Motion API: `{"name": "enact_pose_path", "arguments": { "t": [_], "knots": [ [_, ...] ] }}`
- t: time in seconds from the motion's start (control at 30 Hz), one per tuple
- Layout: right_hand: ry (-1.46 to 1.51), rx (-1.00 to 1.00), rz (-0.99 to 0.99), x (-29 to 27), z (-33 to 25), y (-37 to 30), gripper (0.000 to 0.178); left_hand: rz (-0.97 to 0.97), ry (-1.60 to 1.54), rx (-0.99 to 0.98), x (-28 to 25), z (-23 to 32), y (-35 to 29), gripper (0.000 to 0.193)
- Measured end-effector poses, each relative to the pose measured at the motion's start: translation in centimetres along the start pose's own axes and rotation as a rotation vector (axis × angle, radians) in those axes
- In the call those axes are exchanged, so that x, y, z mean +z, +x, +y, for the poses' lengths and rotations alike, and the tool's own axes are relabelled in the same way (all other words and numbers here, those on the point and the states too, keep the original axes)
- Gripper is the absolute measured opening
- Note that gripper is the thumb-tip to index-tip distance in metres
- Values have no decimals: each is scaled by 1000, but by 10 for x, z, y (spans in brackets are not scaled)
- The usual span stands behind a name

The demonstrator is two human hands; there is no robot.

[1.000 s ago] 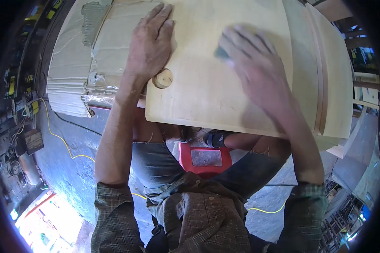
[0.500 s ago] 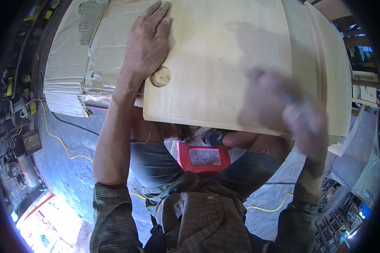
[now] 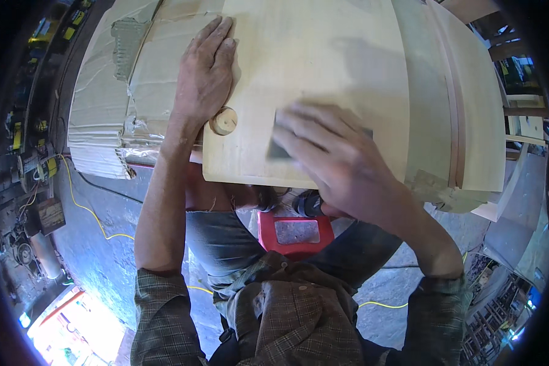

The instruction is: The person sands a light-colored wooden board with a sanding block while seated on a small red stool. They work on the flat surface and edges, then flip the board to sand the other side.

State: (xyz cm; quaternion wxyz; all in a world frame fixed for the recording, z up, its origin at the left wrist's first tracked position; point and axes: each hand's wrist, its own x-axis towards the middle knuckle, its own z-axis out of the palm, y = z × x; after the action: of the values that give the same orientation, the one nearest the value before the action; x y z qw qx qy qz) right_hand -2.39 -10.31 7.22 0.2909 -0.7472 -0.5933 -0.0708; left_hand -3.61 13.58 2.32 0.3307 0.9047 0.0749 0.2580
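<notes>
A pale wooden board (image 3: 311,67) lies in front of me, its near edge above my knees. My left hand (image 3: 205,73) rests flat on the board's left edge, fingers stretched out away from me. Just below that palm, near the board's near left corner, is a round hole (image 3: 224,121) with wood showing inside it. My right hand (image 3: 341,149), blurred by motion, presses a dark grey sheet of sandpaper (image 3: 279,150) onto the near middle of the board. The fingers cover most of the sheet; only its left end and a far right corner show.
Worn cardboard (image 3: 97,116) lies beneath and left of the board. Another pale panel (image 3: 479,116) is at the right. A red stool (image 3: 267,235) stands between my legs. A yellow cord (image 3: 79,198) crosses the floor at left, near some machinery (image 3: 43,244).
My right hand has swept left from the board's near right part to its middle, bringing the sandpaper into clear view. My left hand keeps its place on the board; the view has shifted slightly.
</notes>
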Motion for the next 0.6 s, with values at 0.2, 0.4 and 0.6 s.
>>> {"name": "enact_pose_path", "arguments": {
  "t": [0.2,0.4,0.6],
  "knots": [
    [-210,686,-99,-40,76,39,24,11,-11,12,3,3,4,40],
    [-385,131,47,11,53,2,29,-17,1,6,2,0,2,40],
    [106,95,-230,-40,0,-22,36,-44,-24,-15,-3,0,-1,41]
  ]
}}
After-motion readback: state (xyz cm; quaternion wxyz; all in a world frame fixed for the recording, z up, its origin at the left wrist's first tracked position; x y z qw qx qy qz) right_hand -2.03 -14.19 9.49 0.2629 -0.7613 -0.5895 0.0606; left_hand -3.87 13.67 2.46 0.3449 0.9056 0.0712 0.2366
